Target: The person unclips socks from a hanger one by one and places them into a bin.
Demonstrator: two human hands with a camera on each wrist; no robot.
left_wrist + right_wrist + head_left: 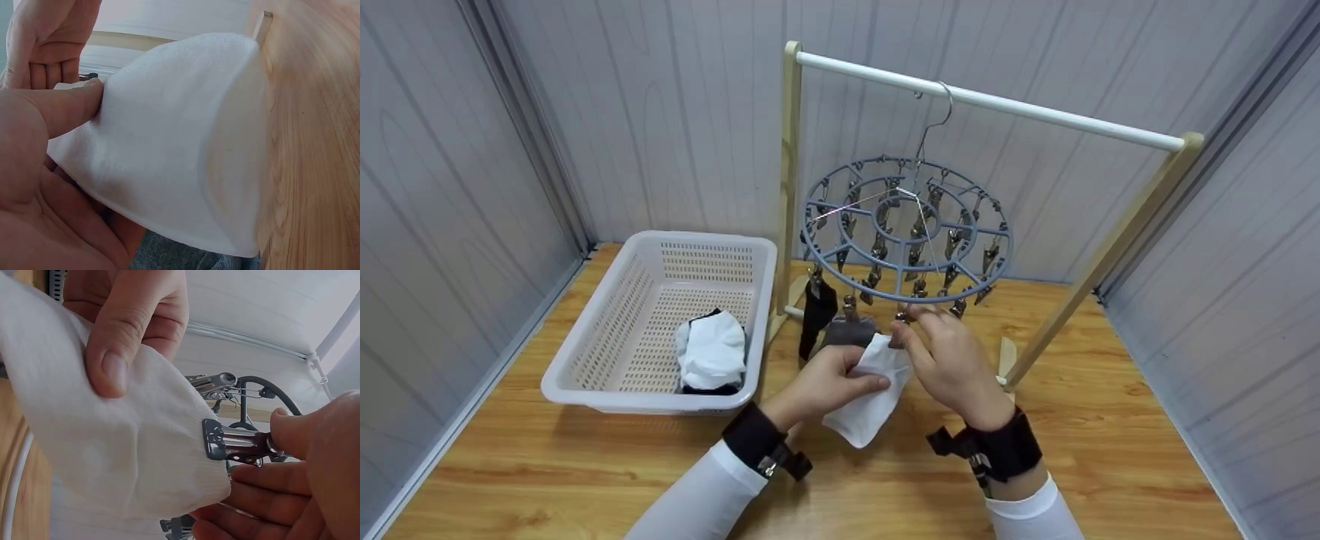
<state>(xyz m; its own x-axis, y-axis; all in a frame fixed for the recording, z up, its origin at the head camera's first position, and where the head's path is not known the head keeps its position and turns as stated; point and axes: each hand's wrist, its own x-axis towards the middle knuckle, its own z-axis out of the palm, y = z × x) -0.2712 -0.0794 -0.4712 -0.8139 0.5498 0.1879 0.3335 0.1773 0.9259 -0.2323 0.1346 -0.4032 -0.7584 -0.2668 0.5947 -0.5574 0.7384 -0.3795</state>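
Note:
My left hand (819, 384) pinches a white sock (871, 401) between thumb and fingers, below the front rim of a round clip hanger (898, 268). The sock's wider end hangs down towards me. My right hand (956, 366) holds a metal clip (247, 443) by its handles, thumb on one side and fingers behind. In the right wrist view the clip's dark tip lies over the ribbed cuff of the sock. Left of the white sock, a grey sock (847, 331) and a black sock (817, 309) hang from other clips.
A white plastic basket (556, 379) stands at the left with several white and dark socks (712, 349) piled inside. The hanger hooks onto a white rail (1005, 103) between wooden posts (1099, 262). Pale panel walls surround the wooden table (1110, 450).

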